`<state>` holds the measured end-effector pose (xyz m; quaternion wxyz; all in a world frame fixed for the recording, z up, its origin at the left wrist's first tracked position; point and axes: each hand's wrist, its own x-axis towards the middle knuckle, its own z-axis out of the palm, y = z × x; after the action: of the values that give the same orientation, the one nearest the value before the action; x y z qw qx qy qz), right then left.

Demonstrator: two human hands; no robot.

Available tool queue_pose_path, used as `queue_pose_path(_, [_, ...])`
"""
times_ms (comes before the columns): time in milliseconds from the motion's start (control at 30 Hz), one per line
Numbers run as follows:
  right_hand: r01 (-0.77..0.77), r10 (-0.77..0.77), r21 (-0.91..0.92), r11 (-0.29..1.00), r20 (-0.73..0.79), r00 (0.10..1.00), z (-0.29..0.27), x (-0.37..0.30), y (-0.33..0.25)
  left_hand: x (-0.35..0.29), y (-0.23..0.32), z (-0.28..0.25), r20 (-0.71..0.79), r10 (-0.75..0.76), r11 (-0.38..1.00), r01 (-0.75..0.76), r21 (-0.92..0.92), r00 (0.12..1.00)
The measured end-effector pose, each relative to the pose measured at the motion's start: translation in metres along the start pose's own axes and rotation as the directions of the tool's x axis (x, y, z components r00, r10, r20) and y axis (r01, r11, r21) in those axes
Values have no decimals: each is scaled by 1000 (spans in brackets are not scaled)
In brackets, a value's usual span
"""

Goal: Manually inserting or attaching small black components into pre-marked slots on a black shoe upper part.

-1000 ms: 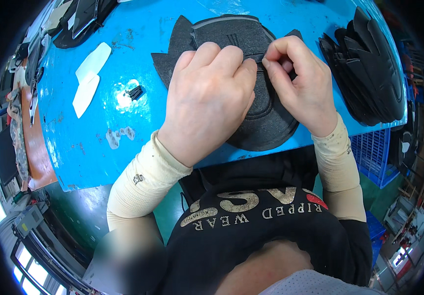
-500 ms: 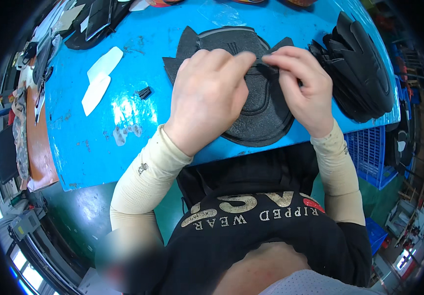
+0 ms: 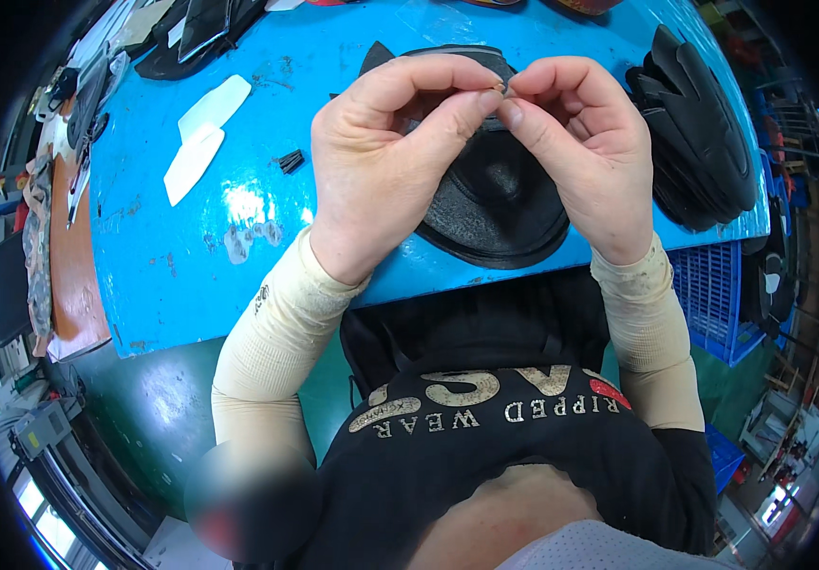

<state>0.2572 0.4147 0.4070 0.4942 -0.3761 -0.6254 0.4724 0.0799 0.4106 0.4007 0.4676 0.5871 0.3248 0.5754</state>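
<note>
Both hands are raised over a black padded fabric piece (image 3: 499, 214), oval with a stitched seam, lying near the table's front edge. The thumb and forefinger of my left hand (image 3: 385, 161) are pinched together, and my right hand (image 3: 585, 152) pinches too, the fingertips of both meeting. Whatever is between them is too small to make out. The upper part of the black piece is largely hidden behind my hands. Left of them lies a little cluster of short black strips (image 3: 290, 161) on the blue table (image 3: 143, 247).
A stack of similar black padded pieces (image 3: 694, 142) stands at the table's right side. Two white flat cut-outs (image 3: 205, 138) lie to the left, and dark items (image 3: 191, 43) are piled at the far left. A blue plastic crate (image 3: 708, 294) stands below the table's right edge.
Both hands have lifted off the black piece and turned so the thumbs show. Their fingertips have come together in a pinch.
</note>
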Motion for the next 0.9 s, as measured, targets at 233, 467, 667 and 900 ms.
queue_pose_path(233, [-70,67,97,993,28,997,-1,1,2,-1,-5,-1,-3,33,999,-33,9,999])
queue_pose_path(467, [65,-69,113,991,34,997,-1,-2,7,-1,1,1,10,-16,999,15,34,1000])
queue_pose_path(667, [-141,117,261,955,105,988,-10,-3,8,-1,-3,0,47,46,995,-49,81,998])
queue_pose_path(900, [-39,38,29,999,34,999,-12,-3,4,-1,-8,1,-15,70,989,-67,132,997])
